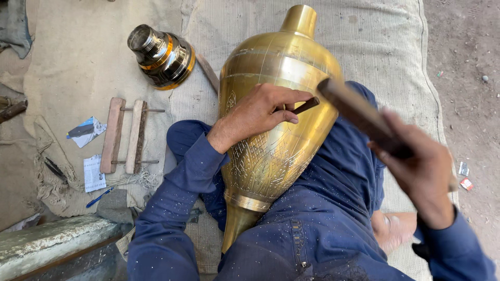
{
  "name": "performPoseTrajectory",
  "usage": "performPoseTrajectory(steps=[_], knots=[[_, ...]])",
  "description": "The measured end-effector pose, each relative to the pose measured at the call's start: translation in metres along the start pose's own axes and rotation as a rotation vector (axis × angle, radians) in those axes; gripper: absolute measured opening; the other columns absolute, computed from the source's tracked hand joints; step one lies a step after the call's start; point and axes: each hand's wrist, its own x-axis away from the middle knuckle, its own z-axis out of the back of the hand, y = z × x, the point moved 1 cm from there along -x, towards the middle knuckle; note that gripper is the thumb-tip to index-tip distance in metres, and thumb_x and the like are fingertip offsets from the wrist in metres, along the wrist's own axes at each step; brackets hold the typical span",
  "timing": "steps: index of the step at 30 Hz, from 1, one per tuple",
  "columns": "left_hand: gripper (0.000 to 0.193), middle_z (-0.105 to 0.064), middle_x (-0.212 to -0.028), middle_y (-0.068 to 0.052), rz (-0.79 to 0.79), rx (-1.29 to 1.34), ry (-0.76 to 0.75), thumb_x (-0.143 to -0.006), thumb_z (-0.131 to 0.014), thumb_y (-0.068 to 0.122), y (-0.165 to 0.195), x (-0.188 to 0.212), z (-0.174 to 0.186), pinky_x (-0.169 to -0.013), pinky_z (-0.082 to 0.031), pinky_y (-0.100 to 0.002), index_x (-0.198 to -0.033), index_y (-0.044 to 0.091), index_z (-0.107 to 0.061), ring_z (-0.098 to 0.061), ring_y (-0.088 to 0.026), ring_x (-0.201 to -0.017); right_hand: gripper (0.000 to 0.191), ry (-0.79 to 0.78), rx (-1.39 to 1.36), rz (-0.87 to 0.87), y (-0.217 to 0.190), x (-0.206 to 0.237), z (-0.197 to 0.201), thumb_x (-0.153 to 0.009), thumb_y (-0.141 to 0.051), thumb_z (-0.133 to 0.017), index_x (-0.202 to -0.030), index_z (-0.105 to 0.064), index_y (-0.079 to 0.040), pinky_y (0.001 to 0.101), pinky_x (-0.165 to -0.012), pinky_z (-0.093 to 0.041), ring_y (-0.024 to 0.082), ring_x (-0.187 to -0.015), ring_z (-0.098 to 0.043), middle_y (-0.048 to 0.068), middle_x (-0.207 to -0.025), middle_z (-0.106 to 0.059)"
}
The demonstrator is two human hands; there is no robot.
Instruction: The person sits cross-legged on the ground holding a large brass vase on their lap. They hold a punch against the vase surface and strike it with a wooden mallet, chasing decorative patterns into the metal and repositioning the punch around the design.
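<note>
One gleaming brass vase, partly engraved, lies across the lap; left hand grips a chisel, right hand a mallet.

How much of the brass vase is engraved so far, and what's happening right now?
Done: fine engraved patterning covers the lower body of the brass vase. In hand: the left hand holds a chisel against the vase; the right hand holds a wooden mallet raised. Left: the upper shoulder and neck show only scribed guide lines.

Floor workshop (engraved brass vase)
</note>
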Motion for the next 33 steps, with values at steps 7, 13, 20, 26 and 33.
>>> performPoseTrajectory(steps=[7,13,20,26,33], knots=[[0.051,-0.077,-0.089,-0.008,0.101,0.067,0.343,-0.086,-0.083,0.011,-0.001,0.026,-0.020,-0.064,-0.061,-0.027,-0.134,0.010,-0.065,-0.075,-0.013,-0.072,0.071,-0.140,0.489,0.094,-0.060,-0.063,0.045,-0.083,-0.023,-0.085,-0.148,-0.060,-0.016,0.0336,-0.070,-0.057,0.021,-0.080,-0.072,0.012,-0.103,-0.073],[0.049,-0.075,-0.083,-0.006,0.186,0.103,0.612,-0.089,-0.083,0.011,0.005,0.034,-0.043,-0.061,-0.061,-0.026,-0.133,0.005,-0.064,-0.074,-0.011,-0.071,0.069,-0.315,0.898,0.299,-0.104,-0.092,0.048,-0.086,-0.037,-0.075,-0.153,-0.059,-0.028,0.0315,-0.056,-0.055,0.017,-0.062,-0.068,0.003,-0.090,-0.072],[0.041,-0.072,-0.085,-0.006,0.215,0.191,0.740,-0.091,-0.084,0.007,0.006,0.040,-0.052,-0.065,-0.062,-0.024,-0.127,0.002,-0.063,-0.073,-0.010,-0.075,0.071,-0.399,1.177,0.323,-0.106,-0.085,0.045,-0.093,-0.054,-0.067,-0.160,-0.053,-0.034,0.0249,-0.051,-0.052,0.011,-0.059,-0.065,-0.003,-0.079,-0.066],[0.046,-0.072,-0.092,-0.005,0.204,0.282,0.680,-0.095,-0.078,0.002,-0.005,0.039,-0.028,-0.065,-0.063,-0.023,-0.136,0.003,-0.058,-0.074,-0.010,-0.079,0.076,-0.380,1.046,0.124,-0.064,-0.085,0.025,-0.092,-0.048,-0.075,-0.161,-0.049,-0.029,0.0300,-0.048,-0.051,0.016,-0.053,-0.065,0.001,-0.079,-0.067],[0.054,-0.076,-0.088,-0.004,0.097,0.084,0.393,-0.091,-0.082,0.012,-0.017,0.020,-0.025,-0.065,-0.062,-0.027,-0.141,0.013,-0.060,-0.075,-0.011,-0.074,0.078,-0.187,0.469,0.166,-0.012,-0.059,-0.004,-0.086,-0.031,-0.080,-0.158,-0.052,-0.025,0.0408,-0.062,-0.052,0.029,-0.075,-0.068,0.010,-0.096,-0.069]])
